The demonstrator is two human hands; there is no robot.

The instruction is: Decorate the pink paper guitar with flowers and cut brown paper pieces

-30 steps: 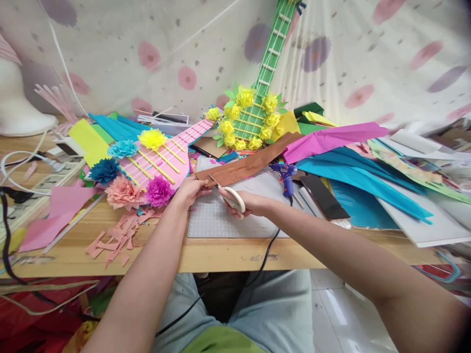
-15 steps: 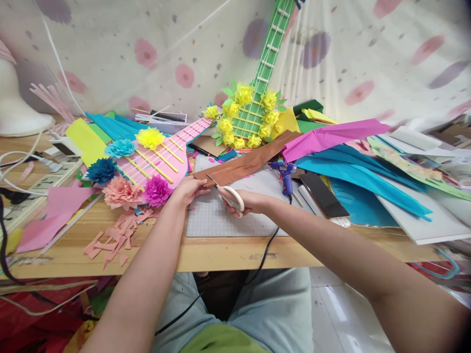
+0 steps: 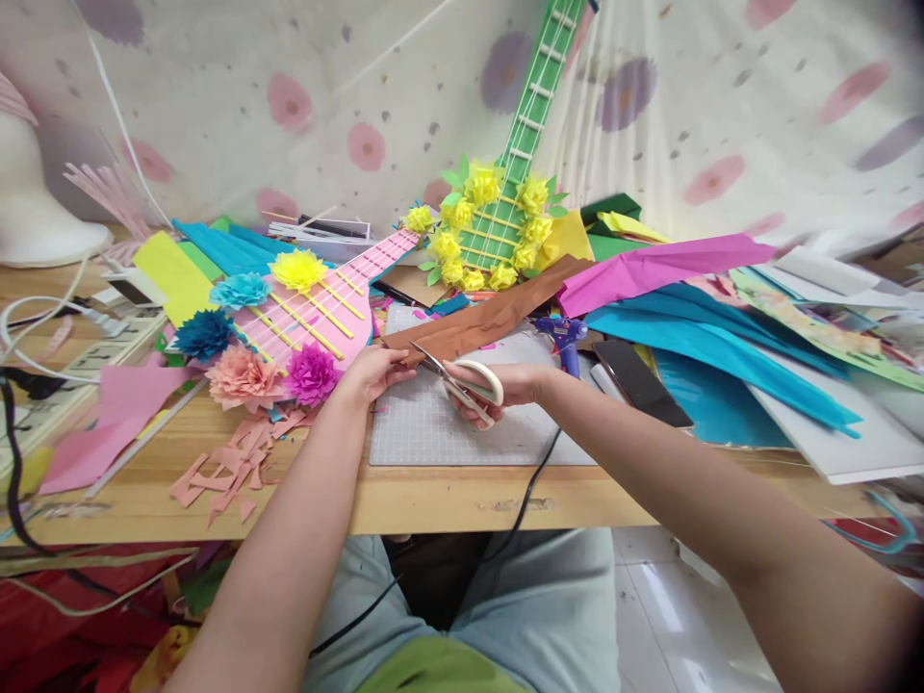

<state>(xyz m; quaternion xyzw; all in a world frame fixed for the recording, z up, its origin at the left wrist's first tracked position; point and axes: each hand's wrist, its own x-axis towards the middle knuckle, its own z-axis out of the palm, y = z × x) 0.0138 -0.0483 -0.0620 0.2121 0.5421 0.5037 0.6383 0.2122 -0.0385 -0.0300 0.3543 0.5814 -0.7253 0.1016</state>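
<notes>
My left hand [image 3: 381, 373] pinches the near end of a long strip of brown crepe paper [image 3: 498, 313], which runs back to the right over the cutting mat [image 3: 425, 433]. My right hand [image 3: 501, 387] grips white-handled scissors [image 3: 485, 382], fingers in the loops. Their blades point left at the paper's near edge, close to my left fingertips; whether they touch the paper I cannot tell. Left of my left hand lies a pink paper guitar [image 3: 307, 322] with a purple paper flower [image 3: 313, 373] at its near edge.
A green paper guitar [image 3: 498, 231] ringed with yellow flowers leans at the back. Right of the mat are a purple glue gun [image 3: 567, 339], a phone [image 3: 642, 380] and blue crepe paper [image 3: 743, 356]. Salmon scraps [image 3: 231, 462] and a power strip [image 3: 79, 371] lie left. A black cord crosses the table edge.
My right hand has drawn the scissors slightly right, away from my left hand, and their handles have spread apart. My left hand keeps its hold on the brown paper.
</notes>
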